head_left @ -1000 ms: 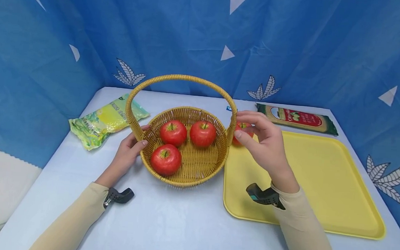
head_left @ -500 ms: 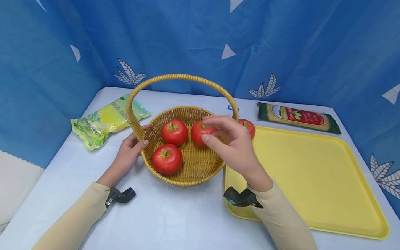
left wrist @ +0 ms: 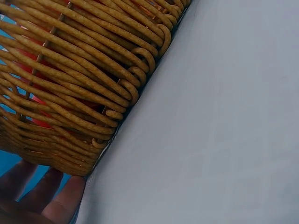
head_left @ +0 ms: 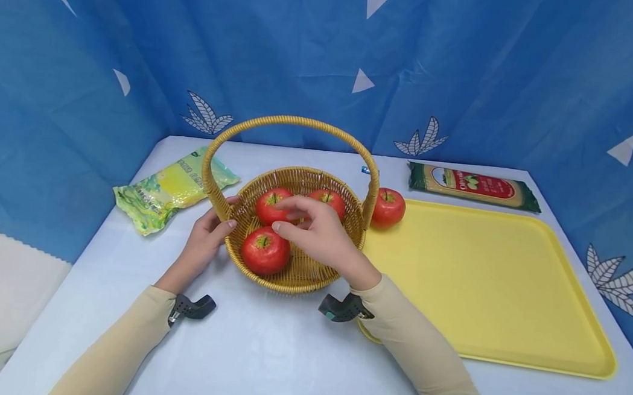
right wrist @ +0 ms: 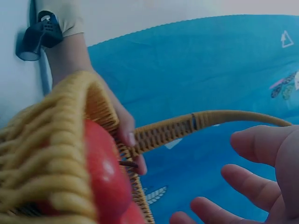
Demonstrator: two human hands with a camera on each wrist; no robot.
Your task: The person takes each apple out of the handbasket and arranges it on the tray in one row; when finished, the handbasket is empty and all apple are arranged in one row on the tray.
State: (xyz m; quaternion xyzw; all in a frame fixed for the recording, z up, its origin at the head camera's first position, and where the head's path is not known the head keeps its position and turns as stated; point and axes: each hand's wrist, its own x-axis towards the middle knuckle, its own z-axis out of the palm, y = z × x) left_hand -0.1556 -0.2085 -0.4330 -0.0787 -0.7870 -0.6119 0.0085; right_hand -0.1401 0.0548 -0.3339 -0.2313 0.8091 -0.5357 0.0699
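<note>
I sit or stand at a table with a smooth, pale white top (head_left: 263, 351); the left wrist view shows faint grid-like marks on it. Blue cloth (head_left: 238, 48) rises behind it and at both sides, printed with white triangles and outlined leaf sprigs. At lower left its scalloped edge meets an off-white area (head_left: 12, 287).

The long packet (head_left: 475, 186) at the far right has a red label with white lettering that starts "Oliv", beside a picture of green olives; the rest is too small for me to read surely. The green-and-yellow packet (head_left: 178, 189) at the far left carries print I cannot make out. Near the handle, a small blue tag (head_left: 366, 170) is also illegible.

My left hand (head_left: 205, 236) grips the wicker basket (head_left: 289, 290) at its left rim, by the handle's base, thumb over the edge. My right hand (head_left: 322, 231) is over the basket, fingers loosely curved and spread wide, holding nothing. Three red apples (head_left: 266, 250) lie inside; a fourth apple (head_left: 388, 208) sits just outside, at the yellow tray's (head_left: 507, 287) far left corner.
</note>
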